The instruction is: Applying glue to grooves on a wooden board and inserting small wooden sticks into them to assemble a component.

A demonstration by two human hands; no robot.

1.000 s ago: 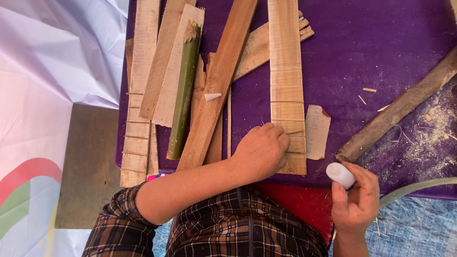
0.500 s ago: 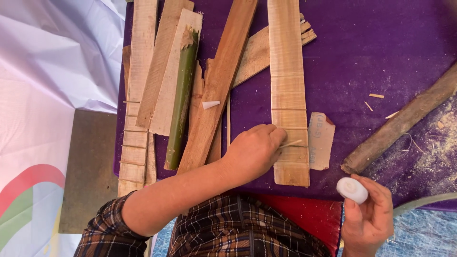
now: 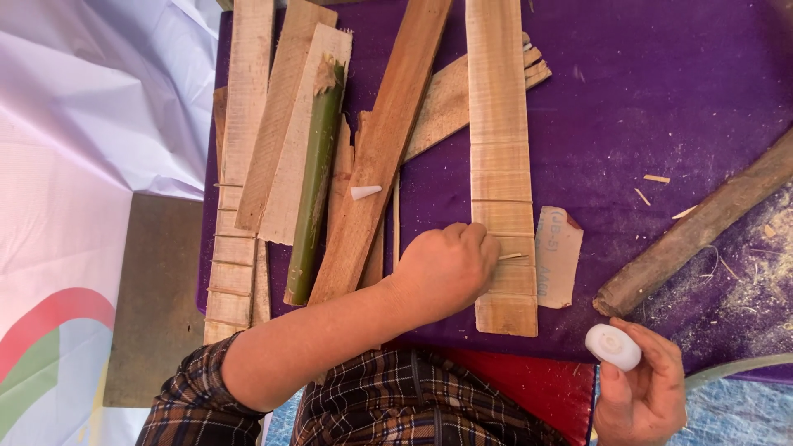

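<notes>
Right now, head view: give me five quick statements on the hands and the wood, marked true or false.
1. The left hand presses a thin sliver onto the notched slat. True.
2. The right hand holds a green bottle. False: it holds a small white container.
3. The sandpaper lies just right of the slat. True.
4. The green bamboo piece lies on the right, beside the log. False: it lies among the boards on the left.
5. The cloth under the wood is yellow. False: it is purple.
</notes>
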